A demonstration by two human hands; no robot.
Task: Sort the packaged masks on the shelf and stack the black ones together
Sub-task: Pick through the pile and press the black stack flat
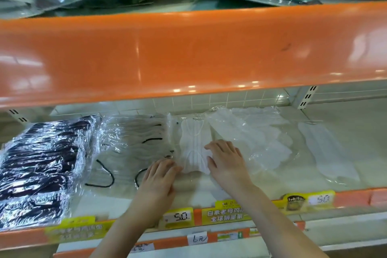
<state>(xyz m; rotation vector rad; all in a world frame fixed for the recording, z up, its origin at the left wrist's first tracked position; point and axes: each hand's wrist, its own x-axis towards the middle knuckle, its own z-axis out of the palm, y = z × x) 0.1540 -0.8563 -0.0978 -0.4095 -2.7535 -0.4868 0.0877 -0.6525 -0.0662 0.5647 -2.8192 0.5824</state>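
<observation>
I see both hands flat on the white mask pack (pixel 193 148): left hand (pixel 160 176) fingers together, right hand (pixel 227 160) fingers slightly spread. The black mask stack (pixel 41 165) lies far left.

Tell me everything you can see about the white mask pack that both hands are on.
The white mask pack is a clear, glossy plastic sleeve holding folded white masks with white ear loops and fine ribbed lines down the middle. It lies flat on the pale shelf, long side running front to back, between the grey masks with black loops and a spread of other white packs. The left hand touches its near left edge; the right hand rests flat on its right side.
</observation>
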